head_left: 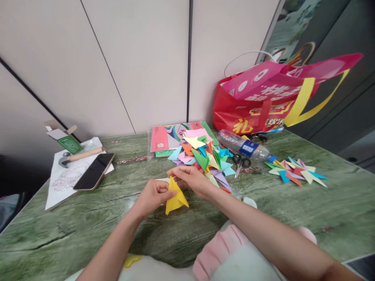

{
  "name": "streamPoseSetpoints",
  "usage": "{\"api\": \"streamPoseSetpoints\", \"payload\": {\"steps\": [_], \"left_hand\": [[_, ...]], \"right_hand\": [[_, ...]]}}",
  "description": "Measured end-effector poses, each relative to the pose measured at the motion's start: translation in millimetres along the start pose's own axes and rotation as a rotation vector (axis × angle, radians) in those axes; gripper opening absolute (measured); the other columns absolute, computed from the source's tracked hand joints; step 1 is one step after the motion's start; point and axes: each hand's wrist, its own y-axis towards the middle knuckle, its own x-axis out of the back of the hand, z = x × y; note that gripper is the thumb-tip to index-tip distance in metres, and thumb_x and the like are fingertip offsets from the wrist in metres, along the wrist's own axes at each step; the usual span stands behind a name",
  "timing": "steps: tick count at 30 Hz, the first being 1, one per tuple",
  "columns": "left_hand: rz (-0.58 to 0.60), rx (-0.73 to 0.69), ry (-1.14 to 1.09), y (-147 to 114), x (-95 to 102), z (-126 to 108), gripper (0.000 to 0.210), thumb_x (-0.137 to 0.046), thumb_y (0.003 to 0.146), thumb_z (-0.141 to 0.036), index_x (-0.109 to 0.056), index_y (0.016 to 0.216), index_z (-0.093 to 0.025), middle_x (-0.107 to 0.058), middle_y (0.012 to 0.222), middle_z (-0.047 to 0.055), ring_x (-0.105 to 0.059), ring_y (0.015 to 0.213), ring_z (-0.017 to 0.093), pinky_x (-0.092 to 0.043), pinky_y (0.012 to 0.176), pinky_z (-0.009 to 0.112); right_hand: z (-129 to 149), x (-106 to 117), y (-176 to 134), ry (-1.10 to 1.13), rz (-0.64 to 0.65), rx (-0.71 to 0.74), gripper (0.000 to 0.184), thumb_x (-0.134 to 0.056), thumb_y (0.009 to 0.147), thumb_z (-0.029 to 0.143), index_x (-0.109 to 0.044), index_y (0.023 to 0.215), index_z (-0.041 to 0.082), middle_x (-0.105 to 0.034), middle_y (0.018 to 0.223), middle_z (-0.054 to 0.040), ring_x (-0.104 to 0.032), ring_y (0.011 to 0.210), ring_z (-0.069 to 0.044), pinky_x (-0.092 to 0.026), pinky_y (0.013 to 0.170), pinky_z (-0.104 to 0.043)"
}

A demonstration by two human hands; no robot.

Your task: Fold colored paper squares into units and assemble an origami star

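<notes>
A yellow folded paper piece (177,201) with pointed corners is held just above the table. My left hand (155,195) pinches it from the left, thumb across its face. My right hand (191,179) closes its fingers at the paper's upper tip; some of those fingertips are hidden. Right behind my hands is a pile of folded paper pieces (202,156) in many colours. A pale strip of paper shows behind my left fingers.
Scissors (240,162) and a plastic bottle (249,146) lie right of the pile, near more folded pieces (299,171). Paper packs (164,138) and a red bag (249,101) stand behind. Left are a phone (94,171), a hammer (82,155) and a small green box (68,143).
</notes>
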Motion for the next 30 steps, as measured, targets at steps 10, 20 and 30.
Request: {"api": "streamPoseSetpoints", "payload": {"steps": [10, 20, 30], "left_hand": [[-0.043, 0.004, -0.083, 0.5, 1.2, -0.4, 0.020, -0.070, 0.058, -0.029, -0.065, 0.065, -0.011, -0.062, 0.054, 0.001, -0.056, 0.053, 0.013, -0.043, 0.054, 0.023], [-0.080, 0.029, -0.194, 1.1, -1.2, -3.8, 0.019, -0.071, 0.059, -0.027, -0.066, 0.067, -0.011, -0.067, 0.058, 0.003, -0.059, 0.054, 0.012, -0.045, 0.054, 0.021], [-0.090, 0.035, -0.187, 1.4, -1.1, -0.1, 0.021, -0.069, 0.062, -0.030, -0.063, 0.067, -0.011, -0.067, 0.059, 0.003, -0.060, 0.053, 0.013, -0.048, 0.054, 0.022]], "right_hand": [[-4.1, 2.2, 0.5, -0.174, 0.014, 0.127, 0.021, -0.064, 0.064, 0.033, -0.064, 0.070, 0.013, -0.060, 0.062, 0.0006, -0.050, 0.054, -0.008, -0.039, 0.053, -0.022], [-8.5, 0.7, 0.6, -0.295, -0.016, 0.192, 0.016, -0.059, 0.069, 0.029, -0.060, 0.072, 0.013, -0.059, 0.068, -0.0013, -0.052, 0.060, -0.010, -0.042, 0.056, -0.022], [-5.6, -1.1, -0.4, -0.219, -0.015, 0.113, 0.012, -0.062, 0.064, 0.024, -0.061, 0.070, 0.013, -0.059, 0.063, 0.0002, -0.051, 0.056, -0.009, -0.041, 0.055, -0.022]]}}
